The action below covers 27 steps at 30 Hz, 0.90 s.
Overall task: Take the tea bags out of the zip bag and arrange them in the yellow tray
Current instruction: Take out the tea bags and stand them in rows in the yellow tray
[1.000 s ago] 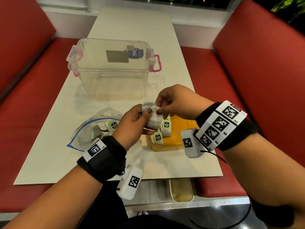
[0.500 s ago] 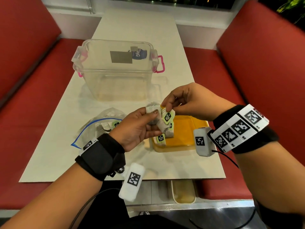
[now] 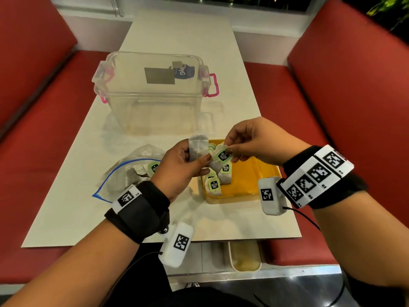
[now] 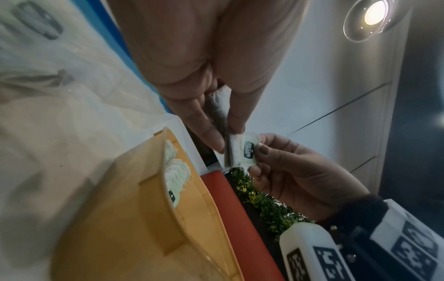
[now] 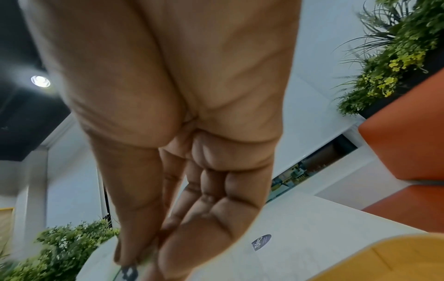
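My left hand point(image 3: 186, 165) pinches a grey tea bag point(image 3: 197, 147) held upright above the table. My right hand point(image 3: 247, 142) pinches the green tag end of another tea bag point(image 3: 222, 157) just above the yellow tray point(image 3: 254, 173). In the left wrist view the two hands meet over the yellow tray point(image 4: 134, 218), with the tea bag point(image 4: 230, 148) between left thumb and finger and the green tag point(image 4: 250, 150) in the right fingers. Several tea bags point(image 3: 213, 185) lie at the tray's left end. The zip bag point(image 3: 130, 173) with more tea bags lies left of the tray.
A clear plastic box point(image 3: 152, 91) with pink latches stands on the white table point(image 3: 177, 34) behind the hands. Red bench seats point(image 3: 39, 120) flank the table on both sides. The table's front edge runs just below the tray.
Both hands have risen a little and drawn apart. The right hand has pulled one tea bag with its green tag away from the one the left hand keeps.
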{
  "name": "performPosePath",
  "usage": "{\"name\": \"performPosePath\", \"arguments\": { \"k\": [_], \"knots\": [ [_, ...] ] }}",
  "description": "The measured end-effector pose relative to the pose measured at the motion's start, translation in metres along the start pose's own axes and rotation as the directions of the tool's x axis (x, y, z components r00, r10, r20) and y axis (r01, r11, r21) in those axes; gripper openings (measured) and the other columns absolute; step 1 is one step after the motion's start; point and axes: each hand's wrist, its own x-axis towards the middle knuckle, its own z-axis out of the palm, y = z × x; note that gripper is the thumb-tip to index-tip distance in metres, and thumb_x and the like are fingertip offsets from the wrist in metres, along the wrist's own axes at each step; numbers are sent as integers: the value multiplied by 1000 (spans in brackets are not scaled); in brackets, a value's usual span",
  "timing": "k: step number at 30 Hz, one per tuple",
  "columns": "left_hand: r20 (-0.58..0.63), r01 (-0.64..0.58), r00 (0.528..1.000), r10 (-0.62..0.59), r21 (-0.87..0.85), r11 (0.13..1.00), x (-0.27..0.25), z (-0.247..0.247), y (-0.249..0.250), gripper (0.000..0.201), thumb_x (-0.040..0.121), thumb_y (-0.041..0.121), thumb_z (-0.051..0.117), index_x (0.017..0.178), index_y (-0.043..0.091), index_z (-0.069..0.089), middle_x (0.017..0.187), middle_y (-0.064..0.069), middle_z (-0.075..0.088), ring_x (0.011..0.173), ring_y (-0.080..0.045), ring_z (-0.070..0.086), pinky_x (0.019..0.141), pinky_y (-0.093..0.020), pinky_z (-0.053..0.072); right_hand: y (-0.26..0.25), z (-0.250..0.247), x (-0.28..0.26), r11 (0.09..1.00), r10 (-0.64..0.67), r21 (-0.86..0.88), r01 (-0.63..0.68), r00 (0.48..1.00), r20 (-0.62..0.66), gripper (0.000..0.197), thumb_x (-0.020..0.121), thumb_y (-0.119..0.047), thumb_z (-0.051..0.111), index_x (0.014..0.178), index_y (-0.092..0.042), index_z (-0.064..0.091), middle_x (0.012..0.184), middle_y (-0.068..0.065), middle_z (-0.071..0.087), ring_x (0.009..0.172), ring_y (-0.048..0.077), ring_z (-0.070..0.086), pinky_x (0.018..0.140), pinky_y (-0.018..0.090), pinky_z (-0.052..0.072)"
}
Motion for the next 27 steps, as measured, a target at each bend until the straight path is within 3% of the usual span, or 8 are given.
{"name": "performPosePath", "arguments": {
  "k": [3,7,12,16,22,27],
  "knots": [
    [-45,38,998,-35,51,998,1,-2,-4,14,99,14,50,109,17,59,91,-4,70,85,-21,70,72,-28,59,-2,-5,4,991,16,-130,-16,1000,-2,6,87,-8,67,93,-8,69,74,12,73,62,12,68,60,22,56],
    [-72,91,994,-86,77,993,0,-6,-9,19,103,20,42,109,13,59,91,-6,70,87,-23,71,74,-32,58,1,-5,16,908,89,-416,-44,992,89,5,86,-12,67,88,-16,69,68,-5,70,52,-3,62,48,8,44],
    [-71,101,993,-95,80,992,-2,-10,-8,25,103,20,42,116,7,57,94,-8,71,85,-20,71,70,-28,58,11,14,38,744,241,-666,-50,950,199,2,82,-19,71,84,-18,70,67,-9,63,59,9,60,56,22,44],
    [-76,109,992,-103,75,991,-4,-13,-6,24,103,19,42,112,2,56,93,-9,70,79,-16,71,62,-23,56,12,27,51,682,283,-732,-16,928,243,8,83,-18,72,90,-16,70,64,-13,54,54,2,49,50,17,37],
    [-67,122,991,-116,83,989,-9,-17,-5,23,103,19,41,109,3,57,93,-10,70,79,-16,71,63,-23,57,10,38,61,656,283,-755,14,923,263,8,83,-15,70,90,-13,67,64,-9,55,52,3,46,50,16,36],
    [-55,116,992,-110,122,986,-10,-19,-6,27,103,19,42,113,0,57,101,-17,70,76,-16,69,61,-23,56,8,37,59,652,264,-758,0,938,227,15,85,-13,68,98,-8,70,85,6,66,67,14,54,56,20,40]
  ]
}}
